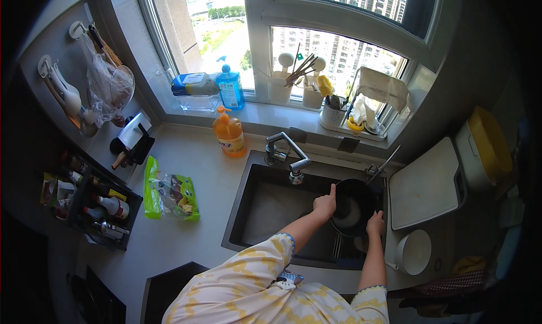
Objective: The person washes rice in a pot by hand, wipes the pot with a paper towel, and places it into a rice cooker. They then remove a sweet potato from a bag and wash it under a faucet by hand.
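Observation:
A round black pot (355, 192) is held at the right side of the dark sink (275, 201). My left hand (325, 204) grips its left rim, with one finger stretched along the edge. At the lower right of the rim, my right hand (375, 224) has hold of the same pot. Something pale shows in the bottom of the pot; whether it is water, food or a reflection I cannot tell. Part of a metal rack (338, 244) is visible below the pot. Left of the pot, the chrome faucet (296, 165) hangs over the basin, with no water seen running.
An orange pump bottle (229, 133) stands behind the sink's left corner. Left on the counter lies a green food bag (171, 192). A white cutting board (425, 188) and a white bowl (414, 252) are at the right. A utensil holder (333, 112) sits on the windowsill.

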The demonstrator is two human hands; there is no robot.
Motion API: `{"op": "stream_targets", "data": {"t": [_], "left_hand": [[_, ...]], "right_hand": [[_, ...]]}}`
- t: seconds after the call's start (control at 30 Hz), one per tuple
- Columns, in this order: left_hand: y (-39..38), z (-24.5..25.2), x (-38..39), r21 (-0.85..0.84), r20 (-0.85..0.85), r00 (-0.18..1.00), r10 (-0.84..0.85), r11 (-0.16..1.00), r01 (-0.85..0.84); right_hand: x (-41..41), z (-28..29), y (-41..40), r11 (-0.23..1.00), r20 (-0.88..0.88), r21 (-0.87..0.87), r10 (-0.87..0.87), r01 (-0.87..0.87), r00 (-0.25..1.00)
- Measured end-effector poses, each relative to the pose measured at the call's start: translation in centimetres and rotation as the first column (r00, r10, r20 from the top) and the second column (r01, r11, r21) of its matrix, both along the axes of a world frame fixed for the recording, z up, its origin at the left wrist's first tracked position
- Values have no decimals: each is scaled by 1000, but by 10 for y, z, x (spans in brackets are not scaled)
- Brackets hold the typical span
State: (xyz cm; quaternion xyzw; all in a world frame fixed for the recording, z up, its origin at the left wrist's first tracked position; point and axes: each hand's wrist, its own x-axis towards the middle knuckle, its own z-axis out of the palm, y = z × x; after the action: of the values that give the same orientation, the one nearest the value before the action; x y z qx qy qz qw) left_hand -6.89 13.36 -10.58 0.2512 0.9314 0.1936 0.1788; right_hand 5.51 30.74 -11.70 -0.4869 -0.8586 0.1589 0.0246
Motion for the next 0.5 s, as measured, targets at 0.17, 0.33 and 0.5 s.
{"op": "stream_targets", "data": {"t": [0.17, 0.33, 0.5], "left_hand": [[-1, -2, -1, 6, -10, 1000, 3, 1000, -3], [-1, -2, 0, 3, -3, 1000, 1, 1000, -1], [-1, 1, 0, -1, -2, 1000, -9, 1000, 9]], "right_hand": [[-1, 2, -2, 1000, -3, -5, -2, 1, 1000], [-1, 0, -1, 1000, 4, 1, -3, 3, 1000], [0, -5, 1, 1000, -20, 26, -1, 1, 1000]]}}
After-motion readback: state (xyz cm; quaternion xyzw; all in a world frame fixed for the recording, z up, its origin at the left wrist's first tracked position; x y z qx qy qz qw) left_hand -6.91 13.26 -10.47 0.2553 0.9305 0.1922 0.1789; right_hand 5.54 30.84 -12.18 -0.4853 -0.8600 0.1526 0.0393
